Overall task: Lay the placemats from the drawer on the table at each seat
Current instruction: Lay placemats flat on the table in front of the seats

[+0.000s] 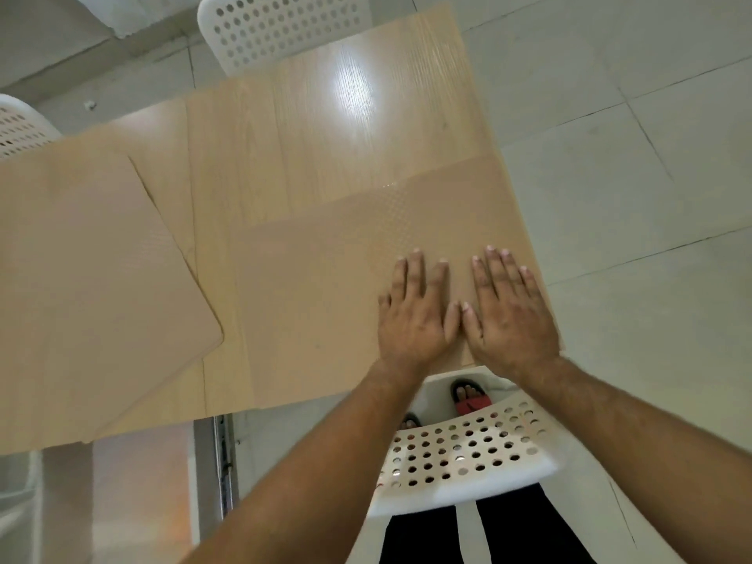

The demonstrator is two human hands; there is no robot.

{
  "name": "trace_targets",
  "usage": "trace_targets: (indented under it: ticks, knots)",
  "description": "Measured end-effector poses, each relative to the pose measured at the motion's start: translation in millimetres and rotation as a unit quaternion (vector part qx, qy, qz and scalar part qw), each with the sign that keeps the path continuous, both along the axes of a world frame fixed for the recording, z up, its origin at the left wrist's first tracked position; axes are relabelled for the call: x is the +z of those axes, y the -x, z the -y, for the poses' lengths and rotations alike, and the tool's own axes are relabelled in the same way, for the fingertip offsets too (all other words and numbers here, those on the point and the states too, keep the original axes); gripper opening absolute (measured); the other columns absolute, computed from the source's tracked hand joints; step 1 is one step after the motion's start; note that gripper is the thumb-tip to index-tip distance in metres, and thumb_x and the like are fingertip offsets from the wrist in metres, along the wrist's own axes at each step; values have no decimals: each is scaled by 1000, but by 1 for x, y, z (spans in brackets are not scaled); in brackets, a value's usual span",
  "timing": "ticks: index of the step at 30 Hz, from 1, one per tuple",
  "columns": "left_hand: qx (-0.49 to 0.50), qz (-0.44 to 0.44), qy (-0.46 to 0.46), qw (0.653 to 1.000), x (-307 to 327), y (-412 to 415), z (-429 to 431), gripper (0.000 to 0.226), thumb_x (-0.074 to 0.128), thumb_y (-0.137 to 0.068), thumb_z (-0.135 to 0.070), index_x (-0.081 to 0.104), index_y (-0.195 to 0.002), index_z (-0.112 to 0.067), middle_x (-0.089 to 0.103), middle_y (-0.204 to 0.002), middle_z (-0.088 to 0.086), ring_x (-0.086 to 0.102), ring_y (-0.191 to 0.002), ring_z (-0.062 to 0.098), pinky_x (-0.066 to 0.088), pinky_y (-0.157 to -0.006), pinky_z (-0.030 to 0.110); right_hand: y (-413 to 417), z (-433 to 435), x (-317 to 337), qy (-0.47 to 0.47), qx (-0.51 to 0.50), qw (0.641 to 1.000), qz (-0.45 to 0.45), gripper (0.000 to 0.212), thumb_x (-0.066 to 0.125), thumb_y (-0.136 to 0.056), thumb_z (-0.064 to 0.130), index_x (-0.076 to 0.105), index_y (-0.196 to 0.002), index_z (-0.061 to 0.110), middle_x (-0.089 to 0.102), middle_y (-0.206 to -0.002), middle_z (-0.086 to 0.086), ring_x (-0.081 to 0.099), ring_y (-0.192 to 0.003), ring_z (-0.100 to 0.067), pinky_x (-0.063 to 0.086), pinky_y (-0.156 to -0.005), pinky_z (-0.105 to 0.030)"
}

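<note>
A tan placemat [325, 291] lies flat on the light wooden table [317, 128] at the near seat. My left hand [415, 315] and my right hand [508, 311] rest palm down on its right part, side by side, thumbs touching, fingers spread, holding nothing. A second tan placemat [89, 287] lies on the table's left end, turned at an angle, its near corner past the table edge.
A white perforated chair [460, 449] stands between me and the table, under my arms. Another white chair [280, 30] is at the far side, a third [20, 124] at the far left. An open drawer with a metal rail [221, 462] shows below the table's near edge.
</note>
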State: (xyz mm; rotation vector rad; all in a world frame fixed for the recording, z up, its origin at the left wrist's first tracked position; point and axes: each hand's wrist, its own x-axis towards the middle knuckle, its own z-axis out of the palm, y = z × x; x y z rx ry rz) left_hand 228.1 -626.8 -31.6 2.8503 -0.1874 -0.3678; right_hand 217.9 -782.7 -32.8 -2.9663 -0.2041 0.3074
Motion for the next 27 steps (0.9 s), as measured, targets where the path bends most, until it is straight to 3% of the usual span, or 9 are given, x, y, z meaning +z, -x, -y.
trace_targets:
  ticks: [4, 6, 11, 14, 17, 22, 27]
  knots:
    - [80, -23, -23, 996, 4, 32, -53, 72, 26, -96, -66, -2, -158, -41, -16, -167, -4, -14, -153, 19, 3, -118, 51, -1, 0, 3, -6, -10, 1000, -11, 69, 15, -100, 45, 3, -158, 11, 2, -166, -12, -1, -153, -23, 4, -124, -43]
    - [119, -28, -27, 992, 10, 37, -89, 75, 28, -96, -68, -5, -157, -42, -21, -165, -6, -19, -152, 18, 0, -116, 51, 0, -1, 4, -4, -10, 1000, -15, 69, 13, -99, 45, 3, -158, 10, 2, -166, -12, -2, -153, -23, 2, -123, -42]
    - [119, -32, -33, 992, 13, 40, -134, 78, 31, -96, -67, -8, -157, -41, -24, -165, -6, -23, -151, 18, 3, -117, 51, 1, -21, 13, -20, -37, 999, -11, 72, 16, -97, 45, 6, -159, 11, 4, -167, -13, 1, -154, -26, 3, -124, -44]
    - [117, -20, -32, 992, 9, 40, -134, 78, 29, -96, -68, -9, -157, -39, -22, -166, -3, -21, -151, 19, 3, -118, 51, -3, -70, 22, -55, 20, 998, -10, 70, 19, -99, 47, -5, -158, 19, -4, -166, -9, -6, -153, -24, -2, -123, -42]
    - [117, 5, -16, 993, 2, 41, -138, 69, 21, -99, -64, -5, -158, -40, -17, -167, -2, -18, -153, 19, 3, -122, 52, -11, -129, 22, -82, 83, 993, -12, 65, 17, -100, 45, 1, -159, 22, 0, -167, -8, -3, -154, -24, -2, -123, -42]
    - [127, 57, 47, 989, -8, 46, -154, 57, 23, -104, -44, 17, -159, -30, 5, -168, 1, -3, -155, 16, 20, -121, 52, -15, -158, 3, -33, 78, 996, -13, 64, 13, -102, 50, 2, -160, 25, -1, -168, -9, -4, -154, -25, 0, -124, -47]
    - [140, 46, -13, 989, -3, 50, -209, 58, 24, -103, -51, 11, -158, -39, 1, -169, -3, -3, -155, 17, 21, -118, 52, -14, -159, 1, -21, 77, 997, -6, 66, 15, -100, 52, 7, -160, 24, 5, -167, -9, 2, -154, -26, 3, -124, -47]
